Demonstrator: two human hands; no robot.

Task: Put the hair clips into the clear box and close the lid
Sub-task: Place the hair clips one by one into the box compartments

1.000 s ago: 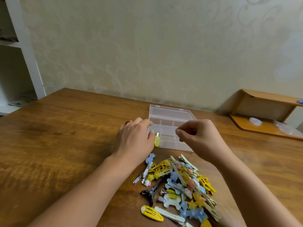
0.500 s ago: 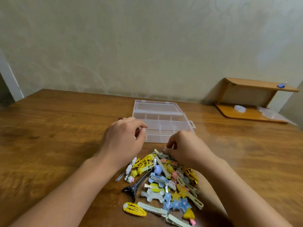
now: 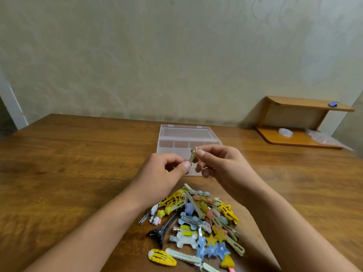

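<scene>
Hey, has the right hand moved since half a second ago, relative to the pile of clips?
Yes. The right hand has lifted off the pile of clips toward the clear box, pinching a beige clip together with the left hand.

Both bare forearms reached forward, wrists converging. The left hand [image 3: 159,173] and the right hand [image 3: 222,165] each pinched one end of a slim beige metal hair clip [image 3: 192,157] between thumb and forefinger, other fingers loosely curled.

just one head cam, looking forward and down from close over both hands; clear box [image 3: 187,141] sits just past the fingertips, clip pile [image 3: 196,222] behind them, wall beyond
</scene>
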